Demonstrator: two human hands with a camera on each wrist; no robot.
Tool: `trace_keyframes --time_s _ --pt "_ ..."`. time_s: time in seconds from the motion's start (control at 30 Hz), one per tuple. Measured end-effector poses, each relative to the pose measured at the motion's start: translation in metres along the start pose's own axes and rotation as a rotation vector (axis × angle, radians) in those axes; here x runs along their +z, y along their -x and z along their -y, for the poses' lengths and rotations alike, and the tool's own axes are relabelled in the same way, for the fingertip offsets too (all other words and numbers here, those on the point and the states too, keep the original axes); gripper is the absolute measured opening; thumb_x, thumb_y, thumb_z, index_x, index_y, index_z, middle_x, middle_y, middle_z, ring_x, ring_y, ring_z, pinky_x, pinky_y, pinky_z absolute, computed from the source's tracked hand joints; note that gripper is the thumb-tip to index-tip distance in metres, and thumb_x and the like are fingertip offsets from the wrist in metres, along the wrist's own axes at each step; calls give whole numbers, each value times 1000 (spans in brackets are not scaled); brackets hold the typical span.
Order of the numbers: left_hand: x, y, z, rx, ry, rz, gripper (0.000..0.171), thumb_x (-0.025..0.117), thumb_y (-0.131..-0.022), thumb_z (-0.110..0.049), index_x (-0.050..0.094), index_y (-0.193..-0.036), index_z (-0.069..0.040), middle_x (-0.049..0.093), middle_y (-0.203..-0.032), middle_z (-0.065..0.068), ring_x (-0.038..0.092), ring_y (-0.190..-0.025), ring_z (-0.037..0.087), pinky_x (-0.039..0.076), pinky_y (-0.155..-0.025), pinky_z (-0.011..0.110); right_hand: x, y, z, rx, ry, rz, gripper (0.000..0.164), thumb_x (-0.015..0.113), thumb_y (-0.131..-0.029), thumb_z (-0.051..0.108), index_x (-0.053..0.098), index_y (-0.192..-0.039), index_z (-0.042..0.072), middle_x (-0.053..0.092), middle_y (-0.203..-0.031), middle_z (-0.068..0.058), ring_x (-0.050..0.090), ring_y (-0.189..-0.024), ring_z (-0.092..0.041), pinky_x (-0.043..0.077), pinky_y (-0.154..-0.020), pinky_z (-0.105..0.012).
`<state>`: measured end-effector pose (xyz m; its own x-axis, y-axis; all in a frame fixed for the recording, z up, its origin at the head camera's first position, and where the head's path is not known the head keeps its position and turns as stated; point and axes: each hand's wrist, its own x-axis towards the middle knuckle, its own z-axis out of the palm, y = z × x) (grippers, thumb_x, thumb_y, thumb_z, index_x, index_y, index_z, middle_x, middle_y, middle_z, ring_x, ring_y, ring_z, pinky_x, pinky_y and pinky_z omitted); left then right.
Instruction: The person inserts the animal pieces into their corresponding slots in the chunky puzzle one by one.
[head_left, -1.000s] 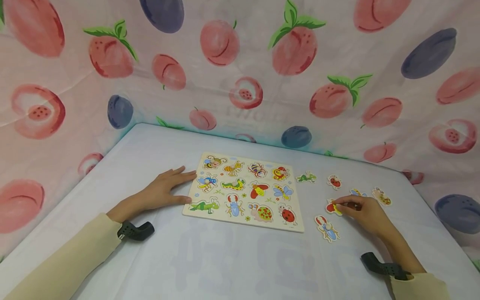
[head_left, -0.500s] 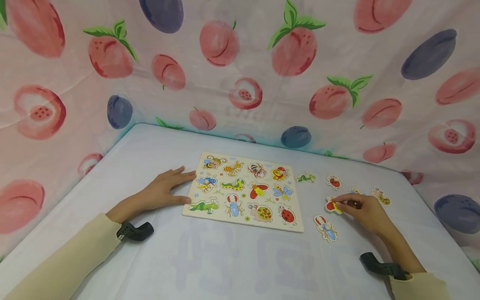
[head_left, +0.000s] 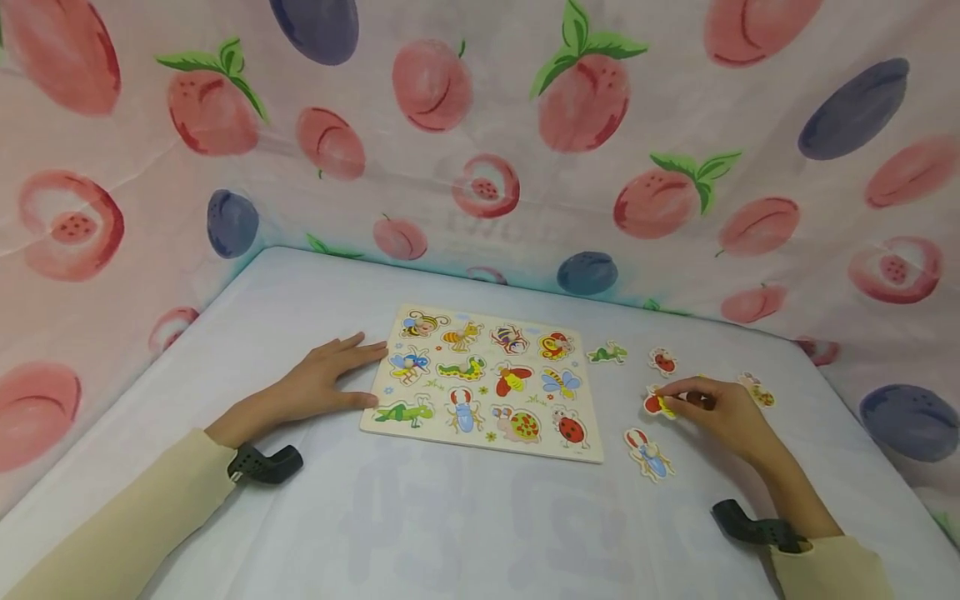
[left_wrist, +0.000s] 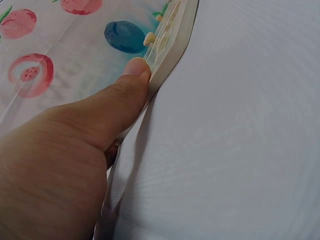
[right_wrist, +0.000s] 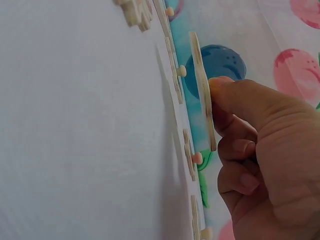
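My right hand (head_left: 723, 417) pinches the small knob of a red-and-yellow winged insect puzzle piece (head_left: 652, 402), to the right of the puzzle board. In the right wrist view the held puzzle piece (right_wrist: 201, 85) is seen edge-on, raised off the tabletop. My left hand (head_left: 322, 379) lies with fingers spread at the left side of the wooden insect puzzle board (head_left: 375, 422). Its thumb (left_wrist: 125, 87) rests on the board's edge in the left wrist view. Knobbed pieces sit in the board's upper rows; flat insect pictures show in the lower ones.
Loose pieces lie right of the board: a grasshopper (head_left: 607, 353), a ladybug (head_left: 663, 362), a stag beetle (head_left: 648, 456) and a snail (head_left: 757, 392). Another piece is mostly hidden behind my right hand. A fruit-patterned curtain (head_left: 525, 233) borders the white table (head_left: 450, 533) behind and left.
The red-and-yellow piece, lying at my right fingertips earlier, has come up and slightly left with my right hand. My left hand keeps its place at the board. The head view has shifted slightly.
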<state>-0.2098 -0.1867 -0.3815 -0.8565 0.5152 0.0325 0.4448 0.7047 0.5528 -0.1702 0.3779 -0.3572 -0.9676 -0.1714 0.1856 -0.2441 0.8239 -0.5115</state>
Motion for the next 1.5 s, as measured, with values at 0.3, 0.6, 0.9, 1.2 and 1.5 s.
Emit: trace_keyframes --time_s 0.3,0.6,0.9,1.2,1.5 --pt "-1 1 -1 3 12 3 82 70 -81 -53 40 -147 -16 34 -153 4 13 -143 37 9 -109 61 -1 -7 8 -41 29 0 15 72 -87 25 73 -101 19 60 -83 0 44 -67 -16 34 -48 -25" --pt "-1 1 0 -6 1 1 83 69 -81 -55 39 -148 -16 33 -153 4 13 -143 37 9 -109 62 1 -21 22 -50 -7 21 15 73 -86 23 74 -101 18 60 -84 -1 45 -68 -17 36 -48 -25" --pt "-1 0 1 3 16 2 82 69 -81 -54 39 -148 -17 33 -153 2 12 -143 36 9 -109 62 9 -35 39 -112 -79 22 14 73 -86 19 73 -101 16 66 -91 2 48 -71 -17 39 -53 -24" --pt "0 1 2 -9 4 1 82 70 -80 -54 39 -148 -17 33 -153 3 12 -143 36 9 -109 62 15 -50 55 -163 -82 53 14 72 -88 19 73 -101 18 66 -92 1 48 -71 -18 40 -54 -22" --pt "1 0 3 9 5 0 82 69 -81 -54 40 -147 -17 34 -153 1 13 -143 34 9 -110 60 23 -63 75 -221 -126 71 15 73 -86 14 73 -101 18 67 -94 3 49 -70 -17 41 -54 -23"
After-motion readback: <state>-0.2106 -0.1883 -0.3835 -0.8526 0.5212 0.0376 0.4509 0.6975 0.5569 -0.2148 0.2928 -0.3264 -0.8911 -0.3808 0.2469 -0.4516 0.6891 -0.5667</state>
